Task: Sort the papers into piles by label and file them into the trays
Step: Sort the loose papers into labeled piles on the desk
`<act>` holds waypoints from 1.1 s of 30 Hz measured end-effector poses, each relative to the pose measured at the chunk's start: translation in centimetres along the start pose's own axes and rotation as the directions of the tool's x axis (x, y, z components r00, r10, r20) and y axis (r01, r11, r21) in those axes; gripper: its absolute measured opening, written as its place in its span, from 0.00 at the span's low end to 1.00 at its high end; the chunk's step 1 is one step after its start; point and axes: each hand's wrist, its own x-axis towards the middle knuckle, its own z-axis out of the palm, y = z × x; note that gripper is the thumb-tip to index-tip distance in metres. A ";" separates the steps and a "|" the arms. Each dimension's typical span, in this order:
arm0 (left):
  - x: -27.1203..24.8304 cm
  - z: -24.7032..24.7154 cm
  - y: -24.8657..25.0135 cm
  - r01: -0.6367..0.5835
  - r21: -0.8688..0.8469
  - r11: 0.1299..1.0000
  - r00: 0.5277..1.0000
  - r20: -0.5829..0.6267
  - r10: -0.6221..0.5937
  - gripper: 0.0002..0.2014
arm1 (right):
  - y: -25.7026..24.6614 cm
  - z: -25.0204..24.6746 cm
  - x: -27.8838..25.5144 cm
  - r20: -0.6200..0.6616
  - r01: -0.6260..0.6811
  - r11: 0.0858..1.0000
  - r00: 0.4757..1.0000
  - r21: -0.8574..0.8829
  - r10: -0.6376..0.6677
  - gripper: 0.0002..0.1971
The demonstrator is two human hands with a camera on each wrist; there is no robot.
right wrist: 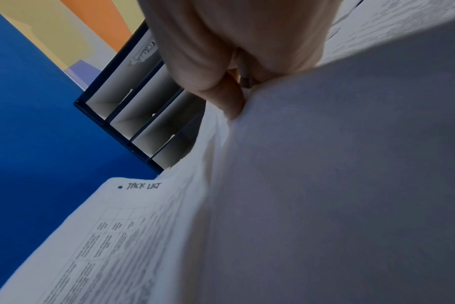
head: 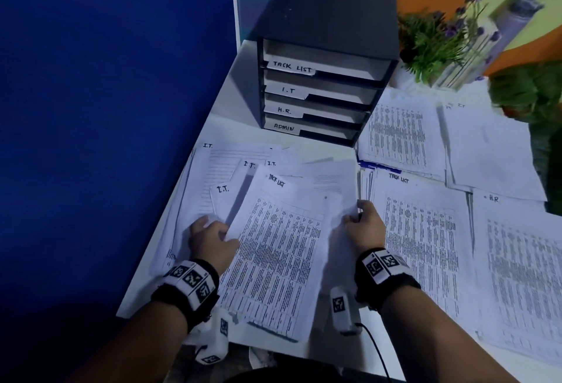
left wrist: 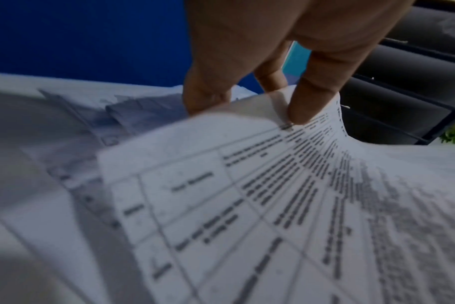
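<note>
Both hands, left [head: 213,235] and right [head: 365,223], pinch a TASK LIST sheet [head: 273,261] above unsorted I.T. papers [head: 213,175]. Sorted piles [head: 425,230] lie at right on the counter [head: 243,78]; the labelled trays [head: 316,99] look unfilled.

The light is dim and bluish in all three views, and the white papers [head: 273,248] read grey. In the head view the edges bend and the plants [head: 438,38] at the far right are smeared. Both wrist views are soft: the printed table near the left wrist camera blurs, and a broad grey shadow covers the sheet before the right wrist camera.

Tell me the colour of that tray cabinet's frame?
Black, best seen in the head view: the tray cabinet.
</note>
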 end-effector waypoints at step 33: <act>-0.9 -2.0 -1.5 0.086 -0.360 0.929 0.972 -0.176 -0.158 0.24 | 0.6 1.3 -0.4 0.156 0.235 0.936 0.968 -0.263 -0.199 0.09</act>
